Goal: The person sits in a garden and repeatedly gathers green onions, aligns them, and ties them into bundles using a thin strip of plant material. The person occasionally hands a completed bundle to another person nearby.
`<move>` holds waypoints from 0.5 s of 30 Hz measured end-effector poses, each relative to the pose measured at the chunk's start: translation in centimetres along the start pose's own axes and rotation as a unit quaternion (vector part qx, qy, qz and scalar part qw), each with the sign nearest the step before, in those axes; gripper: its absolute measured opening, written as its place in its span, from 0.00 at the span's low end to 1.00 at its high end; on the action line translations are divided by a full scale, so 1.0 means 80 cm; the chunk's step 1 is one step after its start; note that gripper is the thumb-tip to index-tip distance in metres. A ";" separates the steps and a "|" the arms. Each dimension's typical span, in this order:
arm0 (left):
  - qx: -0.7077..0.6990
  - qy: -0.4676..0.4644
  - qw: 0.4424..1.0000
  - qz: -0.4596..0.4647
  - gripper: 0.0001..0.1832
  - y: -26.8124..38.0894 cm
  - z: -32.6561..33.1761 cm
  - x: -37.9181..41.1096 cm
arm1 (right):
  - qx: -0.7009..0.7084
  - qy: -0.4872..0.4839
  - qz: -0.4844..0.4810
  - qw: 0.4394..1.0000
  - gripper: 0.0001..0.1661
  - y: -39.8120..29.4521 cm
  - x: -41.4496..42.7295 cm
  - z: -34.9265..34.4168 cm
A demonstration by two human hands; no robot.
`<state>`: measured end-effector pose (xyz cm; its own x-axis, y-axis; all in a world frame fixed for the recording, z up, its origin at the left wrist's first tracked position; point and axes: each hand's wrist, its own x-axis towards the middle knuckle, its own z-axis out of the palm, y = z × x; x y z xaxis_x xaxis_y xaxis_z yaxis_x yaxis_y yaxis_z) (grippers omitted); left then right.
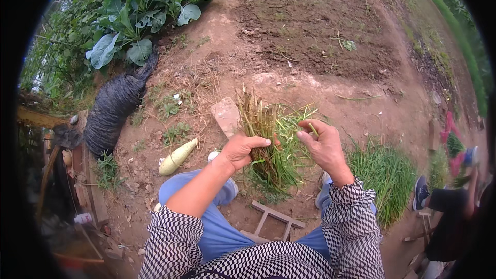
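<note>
My left hand (245, 149) is closed around a thick bundle of green-stemmed plants (267, 162), its pale brown stem ends pointing up and its green tops hanging down. Just right of the bundle, my right hand (322, 139) pinches a short piece of green stem (313, 130) between thumb and fingers. Loose green stalks (300, 124) lie on the soil behind and between the hands. A flat brick-like slab (226, 116) lies behind my left hand. On the ground to the right of my right sleeve is a large heap of long green grass-like plants (381, 182).
A pale green gourd (178, 157) lies left of my knee. Farther left are a filled black net sack (116, 104) and broad-leaved plants (143, 7). A wooden frame (277, 217) stands between my legs. Another person (445, 217) sits at the far right beside a pink bag (452, 143).
</note>
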<state>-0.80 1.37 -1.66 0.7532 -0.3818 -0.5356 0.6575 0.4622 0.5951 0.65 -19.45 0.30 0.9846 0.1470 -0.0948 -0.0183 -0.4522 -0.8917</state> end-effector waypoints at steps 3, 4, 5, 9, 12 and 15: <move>-0.005 -0.011 1.000 -0.002 0.17 -0.013 0.022 0.001 | 0.021 -0.052 0.021 0.998 0.11 -0.016 -0.006 0.016; -0.009 -0.015 1.000 0.005 0.17 -0.017 0.026 0.001 | 0.012 -0.060 0.025 0.998 0.11 -0.009 -0.004 0.021; 0.005 -0.009 1.000 0.009 0.18 -0.019 0.027 0.001 | 0.002 -0.068 0.029 0.997 0.12 -0.006 -0.003 0.024; 0.056 0.001 0.997 0.052 0.16 -0.024 0.027 0.007 | 0.181 -0.082 0.153 0.968 0.08 -0.014 -0.003 0.016; 0.080 0.023 0.995 0.060 0.11 -0.012 0.026 0.004 | 0.225 -0.048 0.157 0.960 0.07 -0.002 0.002 0.007; 0.056 0.023 0.993 0.103 0.08 -0.007 0.006 0.004 | 0.257 0.014 0.139 0.956 0.08 0.005 0.009 -0.013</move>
<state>-0.89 0.60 -1.85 0.8722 -0.2502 -0.4203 0.4891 0.4334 0.7569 1.58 -20.45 0.38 0.9336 0.0577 -0.3536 -0.3553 0.0235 -0.9345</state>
